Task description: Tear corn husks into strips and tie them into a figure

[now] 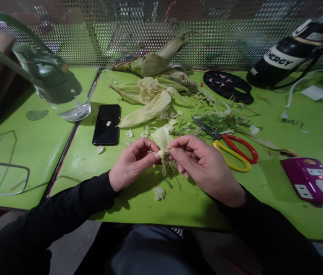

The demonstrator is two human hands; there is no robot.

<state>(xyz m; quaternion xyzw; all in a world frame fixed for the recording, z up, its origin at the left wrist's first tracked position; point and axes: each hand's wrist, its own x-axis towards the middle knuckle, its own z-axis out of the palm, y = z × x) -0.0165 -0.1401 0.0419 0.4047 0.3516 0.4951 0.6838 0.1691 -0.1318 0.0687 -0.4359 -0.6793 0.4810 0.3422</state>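
Between my hands is a small pale corn husk bundle (163, 138), gathered at its middle, with its upper part fanned out and frayed ends hanging below. My left hand (135, 160) pinches the bundle's left side between thumb and finger. From the right, my right hand (200, 162) pinches it at the gathered band, thumb against fingers. Scissors (233, 147) with one red and one yellow handle lie just beyond my right hand. Behind the bundle lie larger dried corn husks (150, 109). A black phone (107, 124) rests beyond my left hand, a husk scrap on its screen.
Green husk shreds (221, 116) are strewn past the scissors. A green water bottle (55, 84) stands left, a black bottle (287, 57) at back right. A black palette-shaped object (227, 87) and a purple box (310, 179) lie right. Perforated mesh (98, 38) borders the table's back.
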